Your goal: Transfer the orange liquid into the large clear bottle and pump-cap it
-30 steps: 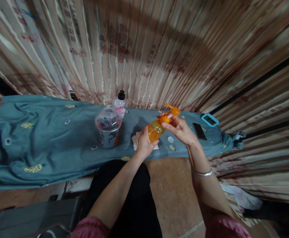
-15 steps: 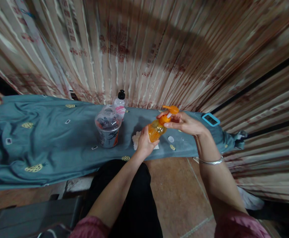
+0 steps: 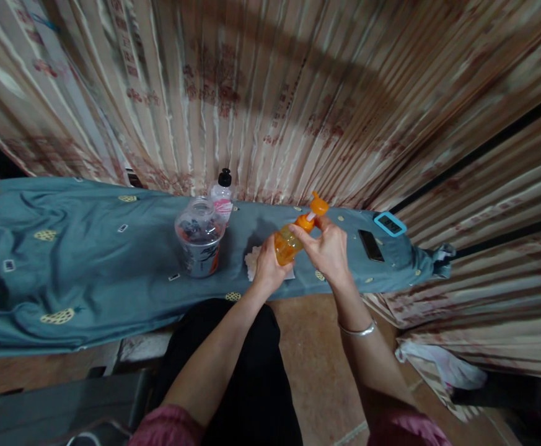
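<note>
A clear amber pump bottle (image 3: 287, 243) with an orange pump head (image 3: 318, 204) tilts to the right above the cloth-covered surface. Wrapped round its lower body is my left hand (image 3: 270, 265). My right hand (image 3: 328, 244) grips the orange collar at the neck, its thumb lying along the shoulder; the fingers behind are partly hidden. A white neck shows between pump head and collar. Under my left hand lies a pale crumpled paper (image 3: 251, 261), mostly covered. To the left stand a clear plastic cup with a domed lid (image 3: 200, 241) and a black-capped bottle with a pink label (image 3: 222, 201).
A dark phone (image 3: 371, 246) and a blue-framed digital timer (image 3: 390, 224) lie on the right part of the teal cloth (image 3: 112, 272). Pleated curtains (image 3: 261, 99) hang behind. A grey box (image 3: 61, 406) sits at the lower left.
My right hand has turned about the bottle's neck, its wrist swinging out right and then back in left. The pump spout has rotated with it. My left hand keeps its hold.
</note>
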